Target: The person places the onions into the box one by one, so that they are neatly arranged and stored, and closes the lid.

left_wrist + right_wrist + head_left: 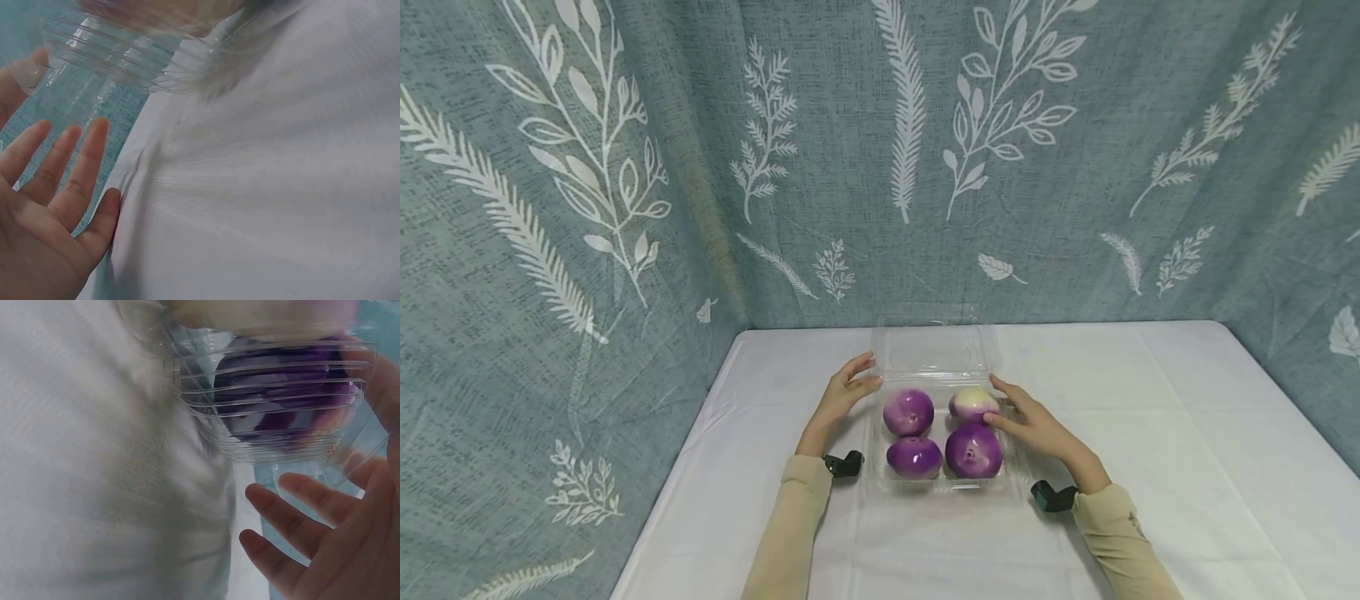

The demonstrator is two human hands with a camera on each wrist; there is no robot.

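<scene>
A clear plastic clamshell box (946,487) stands on the table with its lid (934,348) folded open at the back. Several purple onions sit inside: back left (908,412), front left (914,458), front right (973,451), and a paler one back right (974,402). Beside the box's back left corner is my left hand (841,398), fingers spread and holding nothing. My right hand (1036,425) is at the right side, its thumb at the pale onion and its other fingers outside the wall. In the right wrist view, these fingers (290,528) look extended and spread.
A white cloth covers the table (1150,433). Behind it and at both sides hang blue-green curtains (850,192) with white leaf prints. Each wrist carries a small black camera, on the left (846,464) and on the right (1052,497).
</scene>
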